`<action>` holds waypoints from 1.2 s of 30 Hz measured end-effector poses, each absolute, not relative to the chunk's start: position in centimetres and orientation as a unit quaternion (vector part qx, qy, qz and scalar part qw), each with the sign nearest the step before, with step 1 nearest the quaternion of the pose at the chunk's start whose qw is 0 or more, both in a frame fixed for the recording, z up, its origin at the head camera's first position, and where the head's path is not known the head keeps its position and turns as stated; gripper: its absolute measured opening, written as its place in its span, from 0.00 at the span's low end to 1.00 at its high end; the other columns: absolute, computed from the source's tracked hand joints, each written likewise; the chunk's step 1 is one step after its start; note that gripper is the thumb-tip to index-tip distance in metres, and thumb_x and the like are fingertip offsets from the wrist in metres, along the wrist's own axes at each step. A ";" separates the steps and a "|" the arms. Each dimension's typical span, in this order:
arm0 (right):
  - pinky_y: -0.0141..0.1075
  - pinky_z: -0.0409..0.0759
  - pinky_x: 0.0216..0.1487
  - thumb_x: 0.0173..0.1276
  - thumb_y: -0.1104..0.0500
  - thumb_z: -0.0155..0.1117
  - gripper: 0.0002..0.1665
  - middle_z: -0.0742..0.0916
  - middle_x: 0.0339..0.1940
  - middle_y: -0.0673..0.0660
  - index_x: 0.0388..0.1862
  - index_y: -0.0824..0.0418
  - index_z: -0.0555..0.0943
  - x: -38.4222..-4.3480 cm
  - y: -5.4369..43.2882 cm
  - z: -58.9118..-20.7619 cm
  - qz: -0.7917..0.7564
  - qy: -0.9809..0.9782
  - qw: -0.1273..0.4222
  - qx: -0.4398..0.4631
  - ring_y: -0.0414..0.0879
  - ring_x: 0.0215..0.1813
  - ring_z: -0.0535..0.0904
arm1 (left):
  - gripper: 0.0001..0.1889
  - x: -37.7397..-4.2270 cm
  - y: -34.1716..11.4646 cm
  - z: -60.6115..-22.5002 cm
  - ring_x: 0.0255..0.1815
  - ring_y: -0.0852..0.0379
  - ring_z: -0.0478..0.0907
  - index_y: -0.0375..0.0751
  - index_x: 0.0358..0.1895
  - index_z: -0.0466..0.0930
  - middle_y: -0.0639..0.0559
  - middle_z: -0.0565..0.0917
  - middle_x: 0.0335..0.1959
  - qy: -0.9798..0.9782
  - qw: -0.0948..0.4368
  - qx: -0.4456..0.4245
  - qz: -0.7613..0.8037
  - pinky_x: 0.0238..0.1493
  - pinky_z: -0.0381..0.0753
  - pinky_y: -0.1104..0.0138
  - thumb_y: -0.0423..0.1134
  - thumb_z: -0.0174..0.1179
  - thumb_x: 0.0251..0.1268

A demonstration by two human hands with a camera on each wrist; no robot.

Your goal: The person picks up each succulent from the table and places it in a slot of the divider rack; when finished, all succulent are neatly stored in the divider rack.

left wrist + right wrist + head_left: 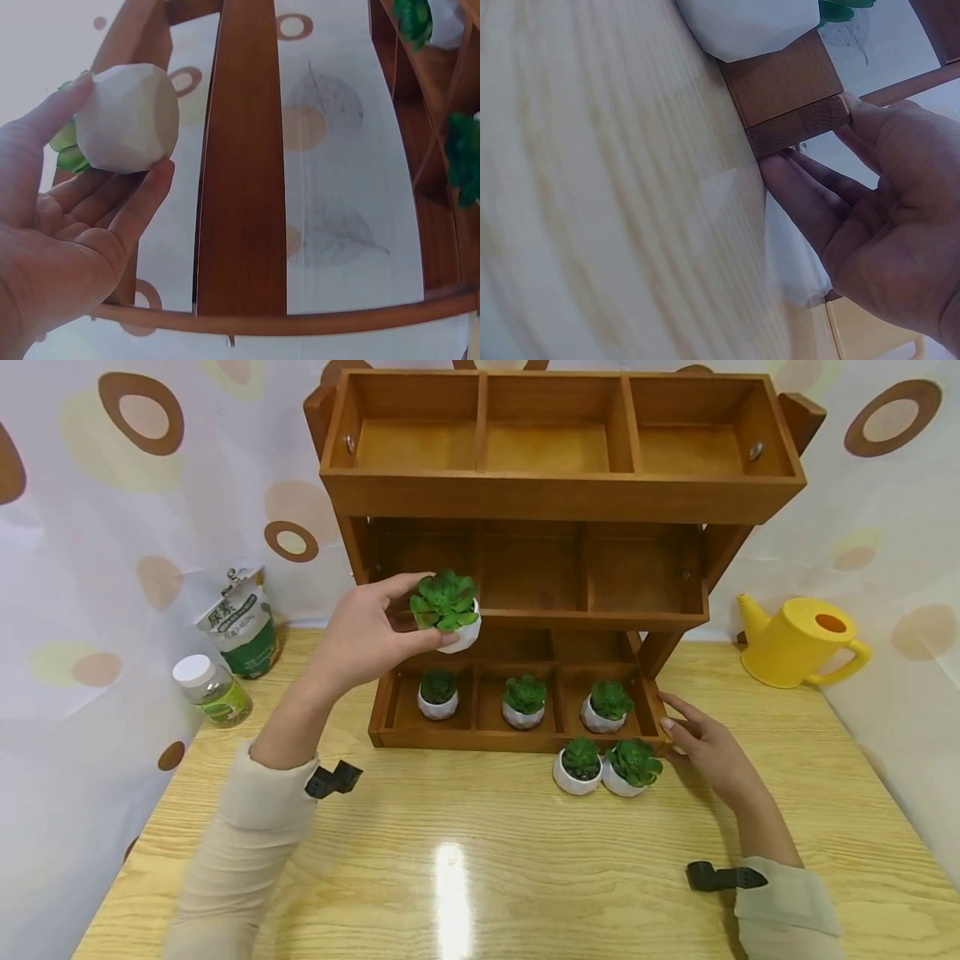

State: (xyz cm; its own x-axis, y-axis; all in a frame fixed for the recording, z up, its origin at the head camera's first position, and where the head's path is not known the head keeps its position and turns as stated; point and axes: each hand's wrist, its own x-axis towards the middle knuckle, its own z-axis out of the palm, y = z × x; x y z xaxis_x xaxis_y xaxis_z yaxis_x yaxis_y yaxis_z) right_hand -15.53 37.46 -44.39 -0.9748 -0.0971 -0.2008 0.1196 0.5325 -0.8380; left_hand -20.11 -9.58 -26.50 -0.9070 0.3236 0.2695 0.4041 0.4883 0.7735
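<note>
My left hand [367, 631] holds a potted succulent [446, 602] in the air, thumb and fingers around its white faceted pot [127, 118], in front of the middle tier of a wooden plant shelf [562, 497]. At the shelf's lower right front corner, my right hand [705, 752] pinches the wood between thumb and fingers; the right wrist view shows this corner [799, 124] up close. Three potted succulents, left [438, 697], middle [523, 703] and right [606, 707], stand in the bottom tier's compartments. Two more, one [577, 768] beside the other [632, 768], sit on the table before the shelf.
A yellow watering can [798, 643] stands on the table [570, 877] at the right. On the left are a clipped green-and-white bag [243, 627] and a small jar with a white lid [213, 692]. Patterned white cloth [67, 568] hangs behind.
</note>
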 end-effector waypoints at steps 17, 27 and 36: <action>0.34 0.84 0.56 0.81 0.38 0.45 0.36 0.67 0.80 0.65 0.83 0.36 0.53 -15.2 37.2 -44.1 -0.474 0.874 0.111 0.005 0.31 0.60 0.75 | 0.33 -22.9 -10.8 -25.8 0.59 0.51 0.84 0.47 0.70 0.74 0.48 0.83 0.61 -0.869 0.061 -0.185 -0.455 0.60 0.83 0.56 0.44 0.72 0.61; 0.36 0.84 0.56 0.81 0.38 0.46 0.36 0.66 0.80 0.65 0.84 0.38 0.53 -15.2 37.3 -44.3 -0.484 0.867 0.117 0.010 0.31 0.60 0.77 | 0.33 -24.6 -10.8 -25.5 0.59 0.51 0.82 0.47 0.70 0.74 0.48 0.84 0.60 -0.893 0.076 -0.166 -0.412 0.60 0.82 0.55 0.50 0.71 0.62; 0.37 0.84 0.57 0.82 0.41 0.45 0.36 0.66 0.79 0.68 0.84 0.40 0.52 -15.3 37.2 -44.2 -0.490 0.865 0.110 0.003 0.36 0.61 0.79 | 0.36 -26.0 -10.5 -25.3 0.67 0.44 0.76 0.47 0.73 0.72 0.44 0.80 0.66 -0.923 0.063 -0.150 -0.350 0.69 0.73 0.49 0.53 0.69 0.62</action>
State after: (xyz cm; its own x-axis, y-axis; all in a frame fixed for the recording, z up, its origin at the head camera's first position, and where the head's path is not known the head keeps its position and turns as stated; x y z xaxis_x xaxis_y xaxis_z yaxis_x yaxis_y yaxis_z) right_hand -15.25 37.21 -44.23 -0.9756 -0.1030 -0.1938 0.1132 0.5202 -0.8465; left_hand -26.03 -10.53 -25.26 -0.9467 0.2333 0.2221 0.3219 0.7103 0.6260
